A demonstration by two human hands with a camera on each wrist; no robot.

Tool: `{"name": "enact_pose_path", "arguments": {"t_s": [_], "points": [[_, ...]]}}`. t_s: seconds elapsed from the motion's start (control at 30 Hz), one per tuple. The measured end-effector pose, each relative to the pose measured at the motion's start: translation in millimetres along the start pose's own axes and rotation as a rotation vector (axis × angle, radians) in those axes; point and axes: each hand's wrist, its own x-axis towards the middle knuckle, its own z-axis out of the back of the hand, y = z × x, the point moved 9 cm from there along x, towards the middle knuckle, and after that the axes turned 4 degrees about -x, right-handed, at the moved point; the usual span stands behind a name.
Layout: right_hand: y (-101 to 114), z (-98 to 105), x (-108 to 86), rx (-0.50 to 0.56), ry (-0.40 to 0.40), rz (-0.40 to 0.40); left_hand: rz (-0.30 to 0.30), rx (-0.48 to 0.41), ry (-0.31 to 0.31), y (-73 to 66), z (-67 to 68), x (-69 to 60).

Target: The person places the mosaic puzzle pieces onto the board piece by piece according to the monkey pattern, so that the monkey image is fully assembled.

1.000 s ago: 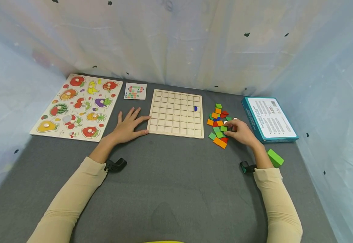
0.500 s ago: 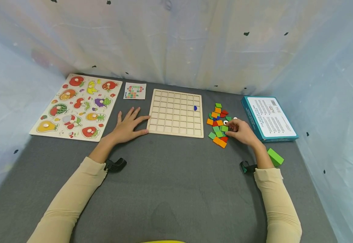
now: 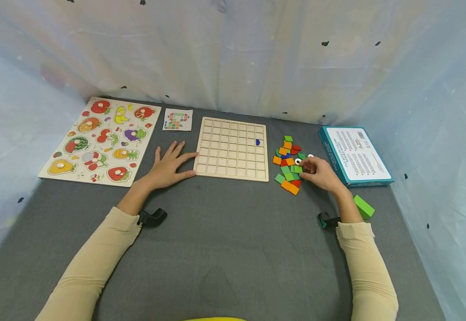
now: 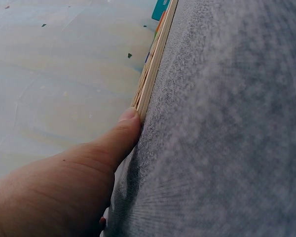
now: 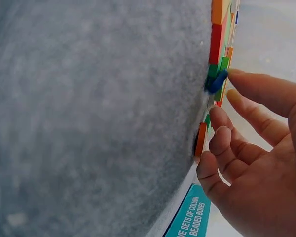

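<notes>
My left hand (image 3: 168,167) lies spread on the table, its thumb and index finger touching the left edge of a wooden grid board (image 3: 233,149). In the left wrist view the thumb presses that board edge. One blue half-round piece (image 3: 258,142) sits in the grid near the right side. My right hand (image 3: 319,173) hovers at a pile of coloured tiles (image 3: 288,175), thumb and index finger apart. In the right wrist view the thumb tip touches a tilted blue piece (image 5: 217,81), and the other fingers are loosely bent. Red, orange and green tiles lie around it.
A small pattern card (image 3: 177,119) lies behind the left hand. Left of it is a fruit knob puzzle (image 3: 102,140). A teal box (image 3: 357,156) stands right of the tiles, with a green block (image 3: 363,207) beside the right wrist. A curtain (image 3: 233,58) hangs behind.
The right hand has shifted slightly right, showing more of a white eye piece and the green tiles by its fingertips. The left hand and the board stay in place.
</notes>
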Motion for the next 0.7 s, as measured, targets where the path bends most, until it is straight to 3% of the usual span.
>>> {"name": "enact_pose_path", "arguments": {"t_s": [0.2, 0.47, 0.7], "points": [[5, -2, 3.5, 0.008, 0.008, 0.026, 0.002, 0.001, -0.012, -0.7, 1.1, -0.2], [2, 1, 4.7, -0.040, 0.001, -0.049, -0.003, 0.010, -0.024, -1.8, 2.4, 0.0], [-12, 11, -1.1, -0.076, -0.037, -0.102, -0.008, 0.003, -0.018, -0.8, 0.7, -0.2]]}}
